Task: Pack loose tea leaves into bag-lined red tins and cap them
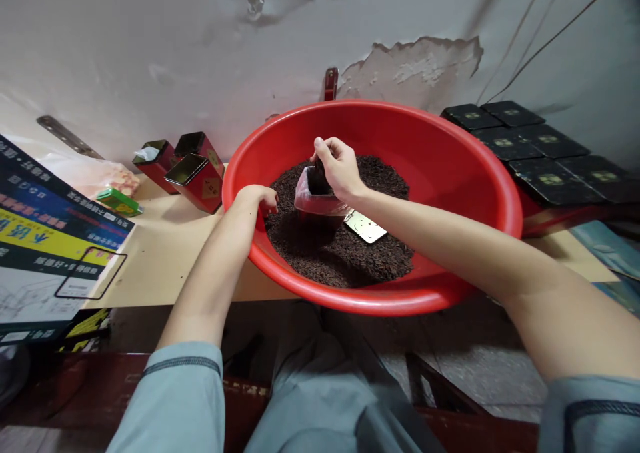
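Note:
A big red plastic basin (450, 159) rests on the table edge, holding a heap of dark loose tea leaves (345, 253). My right hand (337, 166) is closed round a dark scoop pushed into a small clear plastic bag (313, 203) that sits in the leaves. My left hand (257, 199) is curled over the basin's left rim, fingers closed on the rim beside the bag. A flat silver tin lid (365, 226) lies on the leaves just right of the bag.
Three open red tins (193, 173) stand left of the basin by the wall. A small green box (119, 203) lies beside them. A printed cardboard box (45, 239) fills the left. Several black tin lids (540, 149) are stacked at the right.

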Available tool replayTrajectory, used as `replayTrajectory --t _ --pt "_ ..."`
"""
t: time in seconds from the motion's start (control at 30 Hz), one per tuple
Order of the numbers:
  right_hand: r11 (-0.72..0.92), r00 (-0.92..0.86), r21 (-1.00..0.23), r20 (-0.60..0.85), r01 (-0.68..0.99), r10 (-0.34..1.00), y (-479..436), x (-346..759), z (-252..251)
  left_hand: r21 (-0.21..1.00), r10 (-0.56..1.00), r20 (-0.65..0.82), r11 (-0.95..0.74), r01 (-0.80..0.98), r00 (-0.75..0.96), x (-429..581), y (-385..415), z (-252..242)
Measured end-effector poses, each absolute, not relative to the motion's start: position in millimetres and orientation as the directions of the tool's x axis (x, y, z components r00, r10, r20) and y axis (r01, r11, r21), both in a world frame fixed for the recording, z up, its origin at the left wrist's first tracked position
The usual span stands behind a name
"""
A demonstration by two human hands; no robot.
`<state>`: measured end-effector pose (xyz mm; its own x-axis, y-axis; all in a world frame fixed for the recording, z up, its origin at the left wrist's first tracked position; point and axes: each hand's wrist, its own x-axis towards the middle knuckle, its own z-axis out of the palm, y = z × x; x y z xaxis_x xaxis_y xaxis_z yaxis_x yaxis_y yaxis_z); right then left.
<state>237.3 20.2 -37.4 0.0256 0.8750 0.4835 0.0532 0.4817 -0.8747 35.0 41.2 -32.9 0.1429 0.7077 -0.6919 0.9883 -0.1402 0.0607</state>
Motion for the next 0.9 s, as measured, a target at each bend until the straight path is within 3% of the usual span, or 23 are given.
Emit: replayTrajectory --t 0.17,0.3,0.37,0.43,0.53,0.63,0.8,0.9 --pt "0.496 -0.176 -0.854 0.47 0.158 0.865 -1.8 259.8 -9.9 0.042 0.673 -0.733 -0.101 0.994 0.099 37.7 42.9 -29.6" --pt "0.649 -0.449 -0.664 0.483 0.372 0.752 -42.1 277.7 3.2 0.034 0.668 -0.739 -0.085 0.996 0.082 40.4 43.6 -29.5" --pt "0.697 -0.694 -0.571 0.281 0.435 0.663 -62.9 280.3 -6.3 0.026 0.673 -0.736 -0.079 0.997 0.073 41.6 42.8 -29.2" --pt "0.697 -0.811 -0.498 -0.025 0.517 0.584 -80.4 278.5 -24.5 0.025 0.678 -0.732 -0.081 0.996 0.073 42.4 41.4 -28.6" --pt "0.555 -0.703 -0.43 -0.439 0.712 0.56 -98.7 270.6 -51.8 0.016 0.673 -0.735 -0.1 0.995 0.079 42.6 39.2 -27.4" --pt "0.436 -0.595 -0.417 -0.664 0.797 0.453 -107.4 261.7 -62.7 0.008 0.674 -0.734 -0.107 0.994 0.079 42.0 38.2 -26.8" --pt "0.377 -0.576 -0.442 -0.698 0.814 0.426 -101.4 255.6 -60.5 -0.003 0.668 -0.742 -0.097 0.995 0.063 41.2 38.8 -26.6" --pt "0.345 -0.619 -0.513 -0.645 0.786 0.449 -94.2 258.1 -65.0 -0.003 0.676 -0.734 -0.098 0.995 0.065 41.5 38.5 -26.1"
